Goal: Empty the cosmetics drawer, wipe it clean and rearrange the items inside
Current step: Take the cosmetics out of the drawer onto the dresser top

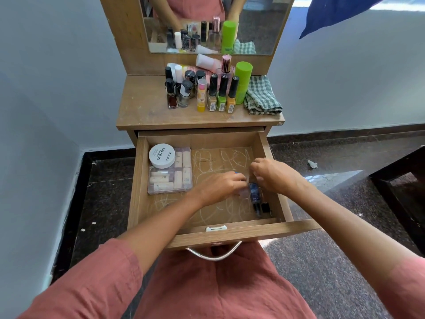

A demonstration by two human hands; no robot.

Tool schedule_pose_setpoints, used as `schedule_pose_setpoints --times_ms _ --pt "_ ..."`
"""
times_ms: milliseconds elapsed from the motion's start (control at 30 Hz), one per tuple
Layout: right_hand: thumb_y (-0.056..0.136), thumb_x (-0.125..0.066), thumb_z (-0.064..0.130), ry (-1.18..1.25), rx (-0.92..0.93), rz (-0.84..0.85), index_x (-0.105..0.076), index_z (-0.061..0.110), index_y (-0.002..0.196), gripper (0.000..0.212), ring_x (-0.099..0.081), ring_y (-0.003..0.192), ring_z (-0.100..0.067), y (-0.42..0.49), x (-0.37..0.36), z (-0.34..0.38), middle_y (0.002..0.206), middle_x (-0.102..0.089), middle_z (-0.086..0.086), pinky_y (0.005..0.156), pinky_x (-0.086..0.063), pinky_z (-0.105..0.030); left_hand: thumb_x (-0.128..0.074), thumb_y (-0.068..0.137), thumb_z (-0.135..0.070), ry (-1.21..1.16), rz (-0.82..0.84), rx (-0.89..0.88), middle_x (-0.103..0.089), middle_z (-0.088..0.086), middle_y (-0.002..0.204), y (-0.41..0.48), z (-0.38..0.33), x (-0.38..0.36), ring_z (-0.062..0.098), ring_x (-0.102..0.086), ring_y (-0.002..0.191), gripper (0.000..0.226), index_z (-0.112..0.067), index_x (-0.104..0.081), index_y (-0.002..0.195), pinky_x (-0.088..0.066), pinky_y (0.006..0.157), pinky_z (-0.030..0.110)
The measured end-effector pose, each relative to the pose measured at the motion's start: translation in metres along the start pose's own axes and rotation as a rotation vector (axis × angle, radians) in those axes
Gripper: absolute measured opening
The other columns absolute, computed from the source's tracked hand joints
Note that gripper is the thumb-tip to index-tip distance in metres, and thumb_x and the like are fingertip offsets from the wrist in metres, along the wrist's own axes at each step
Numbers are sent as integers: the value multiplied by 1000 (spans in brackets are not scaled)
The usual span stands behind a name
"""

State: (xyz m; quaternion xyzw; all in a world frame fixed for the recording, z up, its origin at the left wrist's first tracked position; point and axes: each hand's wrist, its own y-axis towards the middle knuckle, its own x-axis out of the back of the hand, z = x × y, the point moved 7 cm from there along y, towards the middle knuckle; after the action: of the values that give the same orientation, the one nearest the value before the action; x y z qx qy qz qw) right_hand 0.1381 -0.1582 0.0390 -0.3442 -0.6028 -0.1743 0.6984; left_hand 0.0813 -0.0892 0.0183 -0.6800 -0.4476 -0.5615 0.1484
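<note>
Inside the open drawer (230, 233), a dark blue bottle (254, 192) lies toward the 4 o'clock corner, between both hands. The left hand (219, 186) sits at its 9 o'clock, fingers curled over a small pale item (243, 193). The right hand (273, 174) is at its 1 o'clock, fingers bent onto its upper end. Whether either hand actually grips, I cannot tell.

Green-and-white checked cloth (262, 96), lime-green canister (242, 81), white-scribbled brown drawer (230, 234).
</note>
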Motion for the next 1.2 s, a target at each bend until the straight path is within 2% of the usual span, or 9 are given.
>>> schedule_pose_setpoints --times_ms 133,233,367,500,633,767,1000,1100,1200 --pt "84 -57 6 260 -95 -210 -61 2 89 8 -58 89 -29 6 13 -19 96 -61 -12 71 -44 -33 -63 83 -9 -261 -144 313 -67 13 105 0 26 19 23 -62 97 26 -1 -64 108 -43 82 18" --pt "79 -62 -2 467 -156 -336 -66 -1 92 14 -63 85 -26 9 19 -29 91 -67 -15 75 -50 -32 -65 82 -6 -445 -280 524 -67 8 104 -7 44 35 13 -62 93 26 -4 -65 108 -46 81 13" --pt "75 -70 0 737 -229 -428 -67 0 100 25 -62 82 -16 9 29 -33 94 -68 -17 74 -50 -14 -64 81 -2 -633 -452 704 -67 0 93 -20 61 53 -11 -58 72 21 -9 -67 100 -47 74 5" --pt "77 -71 5 872 -228 -458 -67 4 105 28 -60 79 -9 8 43 -28 95 -69 -12 67 -47 -2 -65 82 -5 -649 -577 776 -66 -3 89 -33 67 79 -12 -57 69 20 -11 -66 101 -49 71 7" --pt "77 -71 8 865 -146 -512 -68 5 102 26 -60 67 6 9 68 -10 94 -70 -9 67 -51 -7 -65 83 -9 -622 -650 788 -65 -4 88 -37 67 107 -10 -58 70 20 -15 -65 102 -50 71 10" --pt "78 -69 6 845 -59 -588 -66 2 105 27 -64 82 -13 14 102 14 104 -67 -11 73 -52 -13 -64 84 -11 -512 -717 755 -65 -4 94 -37 65 142 -6 -59 76 25 -9 -64 109 -49 70 5" --pt "78 -66 2 673 55 -698 -67 3 103 25 -53 71 -9 46 152 53 90 -64 -4 65 -42 -3 -65 83 -10 -346 -849 744 -63 -2 92 -39 82 184 -7 -56 71 24 -8 -65 107 -46 68 3" --pt "78 -63 -2 623 80 -700 -67 0 99 21 -51 72 -10 62 159 63 88 -67 -11 63 -40 -11 -66 83 -11 -296 -853 755 -65 4 97 -39 91 187 0 -58 76 28 -4 -64 110 -45 71 1" --pt "82 -61 3 525 77 -665 -66 4 103 22 -54 83 -15 77 157 69 99 -67 -10 74 -42 -22 -65 83 -10 -259 -826 781 -67 11 105 -39 99 185 5 -57 86 31 -2 -63 113 -44 71 -1"
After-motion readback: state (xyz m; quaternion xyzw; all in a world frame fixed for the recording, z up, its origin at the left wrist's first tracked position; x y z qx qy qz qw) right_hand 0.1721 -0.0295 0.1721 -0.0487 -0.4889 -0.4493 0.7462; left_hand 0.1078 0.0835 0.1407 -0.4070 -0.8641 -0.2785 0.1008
